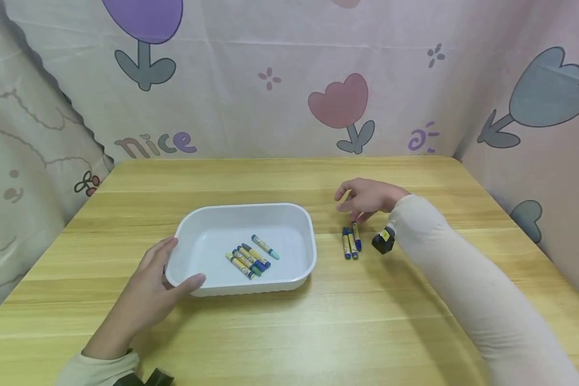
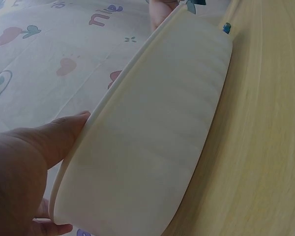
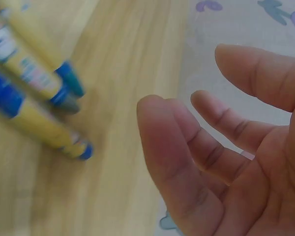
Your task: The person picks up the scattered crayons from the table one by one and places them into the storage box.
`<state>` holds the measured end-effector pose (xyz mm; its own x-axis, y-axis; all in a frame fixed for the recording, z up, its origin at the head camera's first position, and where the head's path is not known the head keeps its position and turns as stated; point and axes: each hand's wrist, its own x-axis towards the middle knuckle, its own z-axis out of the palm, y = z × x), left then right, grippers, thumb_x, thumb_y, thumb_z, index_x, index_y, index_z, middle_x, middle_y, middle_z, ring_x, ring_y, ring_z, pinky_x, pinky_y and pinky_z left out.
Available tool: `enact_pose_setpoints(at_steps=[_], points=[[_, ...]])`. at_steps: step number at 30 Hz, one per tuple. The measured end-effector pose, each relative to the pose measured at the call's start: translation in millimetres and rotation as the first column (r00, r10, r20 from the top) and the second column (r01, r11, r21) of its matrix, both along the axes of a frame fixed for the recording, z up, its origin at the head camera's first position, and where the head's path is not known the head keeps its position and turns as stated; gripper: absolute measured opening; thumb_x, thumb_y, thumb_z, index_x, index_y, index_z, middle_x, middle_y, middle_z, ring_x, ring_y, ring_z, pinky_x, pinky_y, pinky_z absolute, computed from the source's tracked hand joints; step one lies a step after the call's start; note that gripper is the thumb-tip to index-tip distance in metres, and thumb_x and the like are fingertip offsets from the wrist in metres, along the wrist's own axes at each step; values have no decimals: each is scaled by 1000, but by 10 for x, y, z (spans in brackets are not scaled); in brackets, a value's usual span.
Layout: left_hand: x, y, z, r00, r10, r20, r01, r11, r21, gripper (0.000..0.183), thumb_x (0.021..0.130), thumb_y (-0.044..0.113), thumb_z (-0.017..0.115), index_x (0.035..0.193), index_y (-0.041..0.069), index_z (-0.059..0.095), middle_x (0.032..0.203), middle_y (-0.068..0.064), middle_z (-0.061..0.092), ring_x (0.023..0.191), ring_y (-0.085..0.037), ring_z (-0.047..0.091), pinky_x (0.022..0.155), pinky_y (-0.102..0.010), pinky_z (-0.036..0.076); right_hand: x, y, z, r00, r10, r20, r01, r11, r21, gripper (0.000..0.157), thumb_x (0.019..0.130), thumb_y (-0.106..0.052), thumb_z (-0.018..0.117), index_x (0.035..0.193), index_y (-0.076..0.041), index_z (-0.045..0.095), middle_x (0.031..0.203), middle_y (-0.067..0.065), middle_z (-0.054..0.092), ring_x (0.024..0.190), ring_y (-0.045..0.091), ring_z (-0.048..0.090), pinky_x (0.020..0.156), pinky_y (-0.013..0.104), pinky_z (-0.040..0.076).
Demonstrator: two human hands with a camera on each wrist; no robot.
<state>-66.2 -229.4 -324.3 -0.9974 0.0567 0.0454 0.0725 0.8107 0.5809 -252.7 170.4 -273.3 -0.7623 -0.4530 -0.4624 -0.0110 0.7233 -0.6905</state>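
My left hand (image 1: 147, 292) grips the near left corner of a white plastic tray (image 1: 251, 288), thumb on the front rim and fingers along the left end. In the left wrist view the thumb (image 2: 64, 135) lies against the rim. Inside the tray several crayons (image 1: 241, 264) with yellow wrappers lie side by side, and a light green crayon (image 1: 265, 247) lies a little apart. Right of the tray, three crayons (image 1: 346, 244) rest on the table. My right hand (image 1: 366, 195) hovers just beyond them, fingers loosely bent and apart, holding nothing; in the right wrist view the crayons (image 3: 44, 132) lie beside the fingertips.
The wooden table (image 1: 280, 343) extends on all sides of the tray. A printed curtain (image 1: 251, 107) hangs behind its far edge and along both sides. Black wrist cameras (image 1: 384, 240) are strapped at the sleeves.
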Motion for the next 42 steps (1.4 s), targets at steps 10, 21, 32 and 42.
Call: enact_pose_setpoints(at_steps=[10, 21, 32, 42], points=[[6, 0, 2, 1000, -3, -25, 3, 1000, 19, 100, 86, 48, 70, 152, -6, 16, 153, -29, 18, 130, -54, 31, 98, -72, 29, 12, 208, -215, 999, -36, 41, 35, 999, 35, 38, 97, -15, 58, 129, 1, 44, 92, 14, 55, 69, 18, 53, 65, 30, 53], [-2, 0, 3, 1000, 2, -20, -1, 1000, 28, 100, 86, 47, 70, 152, -5, 17, 153, -29, 18, 130, -54, 31, 99, -71, 30, 41, 236, -332, 998, -51, 20, 48, 992, 119, 36, 91, -11, 67, 121, 3, 51, 82, 7, 52, 67, 16, 52, 63, 29, 53], [-14, 5, 6, 1000, -3, -27, 3, 1000, 24, 100, 86, 48, 70, 151, -6, 17, 153, -29, 18, 131, -54, 30, 100, -70, 29, 25, 219, -346, 999, -30, -32, 34, 992, 125, 22, 86, -4, 67, 102, 2, 53, 85, 10, 57, 67, 17, 57, 59, 27, 52], [-4, 6, 7, 1000, 0, -24, 0, 1000, 16, 100, 86, 47, 70, 151, -6, 17, 153, -29, 18, 129, -54, 32, 99, -70, 31, 1, 196, -293, 998, -43, 40, 43, 999, 10, 26, 89, 0, 57, 112, 4, 46, 76, 7, 50, 64, 17, 51, 62, 31, 53]])
